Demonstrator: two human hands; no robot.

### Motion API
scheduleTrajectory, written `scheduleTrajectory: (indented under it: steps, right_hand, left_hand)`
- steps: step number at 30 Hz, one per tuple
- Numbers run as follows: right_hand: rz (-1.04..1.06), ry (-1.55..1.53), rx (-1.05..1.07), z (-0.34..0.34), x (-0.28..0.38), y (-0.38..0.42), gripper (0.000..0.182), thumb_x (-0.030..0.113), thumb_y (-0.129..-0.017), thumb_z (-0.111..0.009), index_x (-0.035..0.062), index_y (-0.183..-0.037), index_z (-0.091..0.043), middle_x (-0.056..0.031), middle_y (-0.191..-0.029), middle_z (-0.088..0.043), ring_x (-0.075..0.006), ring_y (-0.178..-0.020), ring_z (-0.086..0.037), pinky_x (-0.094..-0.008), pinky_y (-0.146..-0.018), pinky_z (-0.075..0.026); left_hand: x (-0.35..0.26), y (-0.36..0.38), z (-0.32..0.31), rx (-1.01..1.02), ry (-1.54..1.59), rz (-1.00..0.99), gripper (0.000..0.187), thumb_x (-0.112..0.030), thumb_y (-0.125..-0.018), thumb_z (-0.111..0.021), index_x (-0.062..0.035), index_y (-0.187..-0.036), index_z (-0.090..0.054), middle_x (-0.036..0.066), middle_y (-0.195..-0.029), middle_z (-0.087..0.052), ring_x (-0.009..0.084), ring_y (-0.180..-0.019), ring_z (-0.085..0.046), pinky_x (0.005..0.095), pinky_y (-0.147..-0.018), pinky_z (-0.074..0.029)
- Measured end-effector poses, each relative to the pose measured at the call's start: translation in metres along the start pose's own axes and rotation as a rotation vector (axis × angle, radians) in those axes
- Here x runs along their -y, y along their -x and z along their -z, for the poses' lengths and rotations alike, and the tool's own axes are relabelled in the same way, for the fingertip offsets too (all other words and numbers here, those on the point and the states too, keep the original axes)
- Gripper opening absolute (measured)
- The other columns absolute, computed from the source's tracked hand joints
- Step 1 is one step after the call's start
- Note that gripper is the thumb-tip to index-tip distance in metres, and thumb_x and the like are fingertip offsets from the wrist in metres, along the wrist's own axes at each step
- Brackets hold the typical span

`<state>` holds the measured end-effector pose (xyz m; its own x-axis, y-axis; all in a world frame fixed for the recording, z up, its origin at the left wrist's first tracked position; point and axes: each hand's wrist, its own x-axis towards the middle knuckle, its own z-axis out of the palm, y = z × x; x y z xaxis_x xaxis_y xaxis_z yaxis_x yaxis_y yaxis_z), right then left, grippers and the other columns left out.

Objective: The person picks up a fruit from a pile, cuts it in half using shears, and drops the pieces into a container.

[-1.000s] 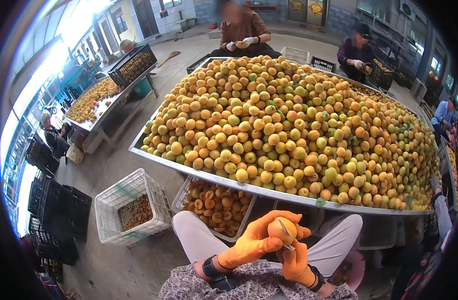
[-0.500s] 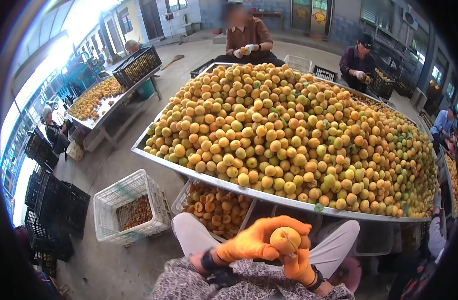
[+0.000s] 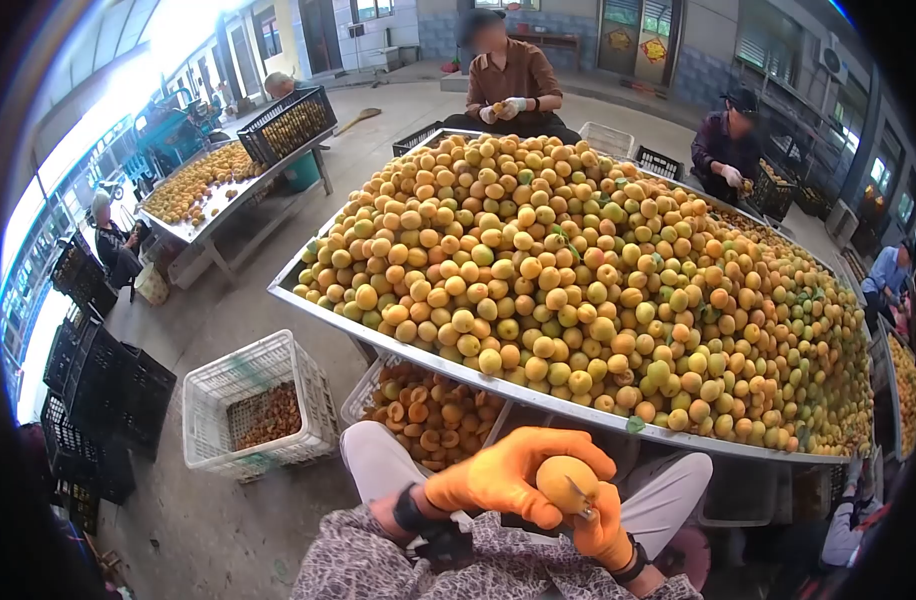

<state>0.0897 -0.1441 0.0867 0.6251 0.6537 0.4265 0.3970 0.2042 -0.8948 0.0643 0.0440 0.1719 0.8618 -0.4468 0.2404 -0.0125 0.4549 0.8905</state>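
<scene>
Head view: orange-gloved left hand (image 3: 513, 478) grasps a round, yellow-orange fruit (image 3: 567, 484); right hand (image 3: 602, 525) pinches a blade (image 3: 581, 492) against it.

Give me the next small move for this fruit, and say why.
Probably turn the fruit with the left hand against the blade in the right hand. The blade appears to meet the skin, the fruit is not visibly parted, and the crate by the knees holds halves.

Fruit-sorting yard or workshop under a roof, bare concrete floor (image 3: 228, 310), big tabletop (image 3: 398, 347) heaped with apricot-like fruit (image 3: 578, 280), white crate (image 3: 313, 375), stacked black crates (image 3: 108, 390), gloved workers seated around, second fruit-covered tabletop (image 3: 240, 187), tiled wall (image 3: 438, 35)
</scene>
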Motion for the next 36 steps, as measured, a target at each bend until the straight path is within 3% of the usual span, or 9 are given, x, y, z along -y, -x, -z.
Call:
scheduleTrajectory:
  steps: [3,7,10,15,16,20,29,33,36]
  right_hand:
    - [0.162,0.052,-0.125,0.000,0.011,-0.012,0.045,0.042,-0.098,-0.046,0.0001,-0.089,-0.061,-0.0089,-0.063,-0.056,-0.0248,-0.052,-0.053,-0.0325,-0.050,-0.041]
    - [-0.008,0.034,0.087,0.023,0.001,-0.003,0.049,0.045,-0.098,-0.046,0.0001,-0.086,-0.061,-0.0056,-0.057,-0.051,-0.0212,-0.046,-0.049,-0.0303,-0.046,-0.038]
    - [-0.054,0.069,0.064,0.018,0.001,-0.002,0.053,0.049,-0.098,-0.044,-0.0001,-0.086,-0.061,-0.0065,-0.060,-0.055,-0.0197,-0.051,-0.054,-0.0290,-0.050,-0.042]
    - [0.059,0.066,-0.084,0.005,0.004,-0.006,0.056,0.048,-0.098,-0.043,-0.0044,-0.098,-0.063,-0.0156,-0.086,-0.068,-0.0243,-0.078,-0.067,-0.0292,-0.069,-0.051]
    - [0.039,0.064,-0.077,0.007,-0.002,-0.002,0.057,0.048,-0.099,-0.042,-0.0048,-0.101,-0.063,-0.0152,-0.087,-0.068,-0.0242,-0.077,-0.067,-0.0297,-0.068,-0.051]
    - [-0.012,0.019,-0.022,0.012,-0.009,0.000,0.058,0.049,-0.098,-0.042,-0.0052,-0.104,-0.063,-0.0129,-0.083,-0.068,-0.0239,-0.070,-0.067,-0.0297,-0.063,-0.050]
    - [-0.012,0.117,-0.075,0.013,0.000,-0.008,0.052,0.048,-0.098,-0.045,0.0024,-0.072,-0.049,-0.0112,-0.055,-0.042,-0.0253,-0.044,-0.044,-0.0337,-0.045,-0.034]
    - [-0.171,-0.348,-0.299,0.028,0.019,0.004,0.040,0.036,-0.089,-0.067,0.0009,-0.075,-0.051,-0.0022,-0.055,-0.046,-0.0081,-0.049,-0.041,-0.0270,-0.045,-0.031]
    - [0.004,0.099,-0.210,0.038,0.024,-0.025,0.039,0.021,-0.072,-0.082,-0.0012,-0.097,-0.062,-0.0091,-0.079,-0.060,-0.0159,-0.067,-0.058,-0.0281,-0.059,-0.046]
  left_hand:
    - [0.007,0.001,-0.013,-0.097,0.226,-0.058,0.066,-0.040,-0.063,-0.089,-0.0023,-0.112,-0.064,0.006,-0.096,-0.059,0.0174,-0.090,-0.059,0.0318,-0.078,-0.046]
    - [-0.020,-0.002,0.007,0.004,-0.830,-0.116,0.047,-0.023,-0.066,-0.084,-0.0063,-0.105,-0.063,0.008,-0.087,-0.057,0.0255,-0.078,-0.058,0.0354,-0.067,-0.045]
    - [-0.020,-0.003,0.011,0.034,-0.961,-0.121,0.047,-0.024,-0.068,-0.084,-0.0070,-0.106,-0.062,0.007,-0.086,-0.056,0.0247,-0.078,-0.058,0.0358,-0.068,-0.045]
    - [0.026,-0.009,-0.008,-0.114,-0.214,-0.276,0.044,-0.021,-0.070,-0.084,-0.0072,-0.104,-0.060,0.004,-0.088,-0.057,0.0164,-0.081,-0.058,0.0316,-0.071,-0.046]
    - [0.015,-0.003,-0.018,-0.069,0.218,-0.019,0.044,-0.022,-0.071,-0.085,-0.0073,-0.104,-0.058,0.004,-0.088,-0.057,0.0138,-0.083,-0.057,0.0303,-0.073,-0.046]
    - [0.004,0.004,-0.007,-0.162,-0.564,0.047,0.044,-0.025,-0.073,-0.084,-0.0076,-0.101,-0.055,0.006,-0.089,-0.059,0.0212,-0.084,-0.059,0.0336,-0.073,-0.046]
    - [-0.020,0.000,0.002,-0.209,-0.939,0.142,0.044,-0.025,-0.074,-0.080,-0.0109,-0.106,-0.054,0.011,-0.095,-0.059,0.0324,-0.095,-0.057,0.0386,-0.082,-0.048]
    - [0.003,0.002,0.030,-0.297,-0.252,0.147,0.027,-0.010,-0.076,-0.071,-0.0032,-0.097,-0.055,0.001,-0.083,-0.055,0.0077,-0.072,-0.051,0.0216,-0.062,-0.043]
    - [0.040,0.010,0.029,-0.248,0.024,0.172,0.023,-0.012,-0.079,-0.066,-0.0023,-0.098,-0.057,0.000,-0.081,-0.053,0.0066,-0.068,-0.047,0.0205,-0.058,-0.038]
